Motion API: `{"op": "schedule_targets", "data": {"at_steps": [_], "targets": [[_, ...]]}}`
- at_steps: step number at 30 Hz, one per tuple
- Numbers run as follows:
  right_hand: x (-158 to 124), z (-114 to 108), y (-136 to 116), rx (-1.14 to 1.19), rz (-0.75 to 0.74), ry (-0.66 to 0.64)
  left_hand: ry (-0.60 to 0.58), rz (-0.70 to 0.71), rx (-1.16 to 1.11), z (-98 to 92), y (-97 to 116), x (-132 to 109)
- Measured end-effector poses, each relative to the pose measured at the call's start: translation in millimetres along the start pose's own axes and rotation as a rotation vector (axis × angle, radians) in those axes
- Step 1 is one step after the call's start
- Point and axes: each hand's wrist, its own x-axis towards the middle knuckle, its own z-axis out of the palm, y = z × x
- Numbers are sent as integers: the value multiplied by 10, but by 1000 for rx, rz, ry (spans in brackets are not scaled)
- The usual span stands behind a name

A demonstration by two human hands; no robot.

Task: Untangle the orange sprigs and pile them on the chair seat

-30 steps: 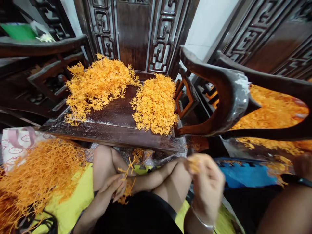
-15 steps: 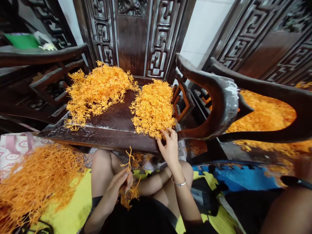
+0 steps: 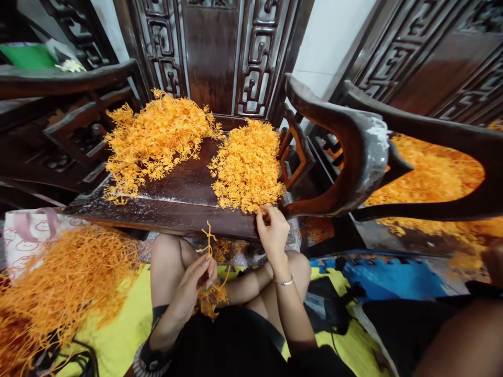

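Observation:
My left hand (image 3: pixel 196 280) is closed round a thin orange branched stem (image 3: pixel 209 238), which sticks up above the fingertips. A tangled orange bunch (image 3: pixel 212 301) hangs just below this hand; whether the hand grips it too is hidden. At the near edge of the right heap of small orange flower-shaped pieces (image 3: pixel 247 165), my right hand (image 3: pixel 273 230) has thumb and fingers pinched together on a piece at the heap's edge. Both this heap and a looser left heap (image 3: pixel 157 139) of similar pieces lie on the dark wooden seat (image 3: pixel 176 207).
Curved wooden armrests (image 3: pixel 353 152) stand to the right, carved panels behind. More orange pieces (image 3: pixel 428 173) lie beyond them. On the left, a large pile of orange strands (image 3: pixel 66 283) rests by a white bag (image 3: pixel 29 238). Another person's limb (image 3: pixel 463 340) is at lower right.
My right hand's fingers have closed from a spread pose into a pinch at the heap's near edge. My left hand still holds the branched stem. The view has shifted slightly.

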Motion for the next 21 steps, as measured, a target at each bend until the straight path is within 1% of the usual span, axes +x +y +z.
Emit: {"op": "schedule_targets", "data": {"at_steps": [7,10,13,15,18,19,21], "targets": [[-38,-1,-36,-8,-65,32,-21,-9,1,18,23,38],[-86,10,-29,-31,-97,24,-31,-5,-30,43,46,56],[-126,-7,-51,0,-123,27,-53,-3,-81,87,97,77],[-174,-38,-90,32,-146,80,-68,1,-134,117,147,101],[-300,-89,-162,77,-185,202,-73,-4,-268,144,228,156],[-345,-99,-181,105,-190,204,-68,-10,-319,148,250,177],[-402,-98,-195,178,-178,117,-44,-27,-410,149,283,215]]}}
